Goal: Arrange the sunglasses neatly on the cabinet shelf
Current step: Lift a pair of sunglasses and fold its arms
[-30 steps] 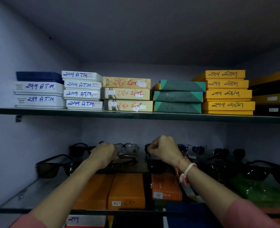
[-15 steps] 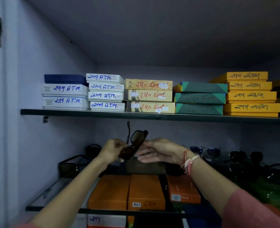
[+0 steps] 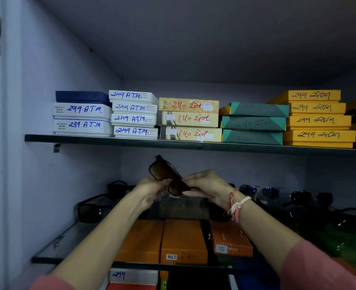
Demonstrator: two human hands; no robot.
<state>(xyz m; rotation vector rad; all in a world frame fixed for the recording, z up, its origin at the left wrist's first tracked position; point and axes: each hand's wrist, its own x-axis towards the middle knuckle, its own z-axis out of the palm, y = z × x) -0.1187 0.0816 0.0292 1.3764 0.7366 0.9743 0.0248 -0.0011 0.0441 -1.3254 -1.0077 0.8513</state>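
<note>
Overhead, upper glass shelf (image 3: 110,140): white boxes (image 3: 133,115) are marked "249 A.T.M." and "299 A.T.M." in blue; red numerals are seen on cream boxes (image 3: 190,120).
Label below: "MULTI" is read on an orange box (image 3: 183,241).
Task item: dark brown-lensed sunglasses with a dark frame (image 3: 168,176) are held tilted, above the lower glass shelf (image 3: 53,243).
Left hand (image 3: 152,192): fingers are closed on the lower frame.
Right hand (image 3: 208,186): fingertips are pinched on the frame.
Lower shelf: other dark sunglasses (image 3: 93,208) are seen resting.
</note>
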